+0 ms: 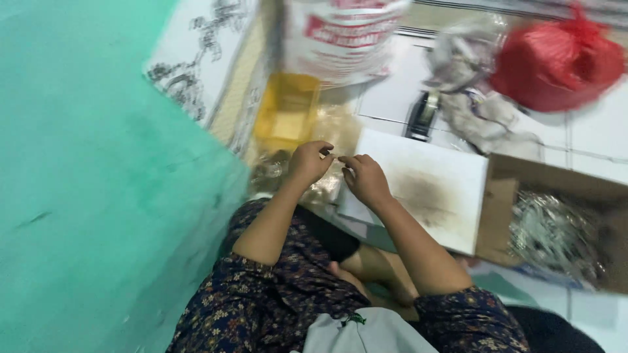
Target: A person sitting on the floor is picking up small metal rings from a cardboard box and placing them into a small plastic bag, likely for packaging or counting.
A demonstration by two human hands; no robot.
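Note:
My left hand (309, 161) and my right hand (364, 178) meet fingertip to fingertip over the near left corner of a white board (432, 186). The board has a dark smudge in its middle. Both hands pinch something very small between them; the blur hides what it is. A clear plastic bag (327, 140) lies crumpled under and just beyond the hands. I sit on the floor in dark flower-patterned clothing with my legs folded below the board.
A green wall (98, 183) fills the left. A yellow tub (286, 111) and a white printed sack (340, 36) stand ahead. A red bag (556, 62), crumpled cloth (481, 111), a tape roll (424, 112) and a cardboard box (556, 222) holding shiny pieces lie right.

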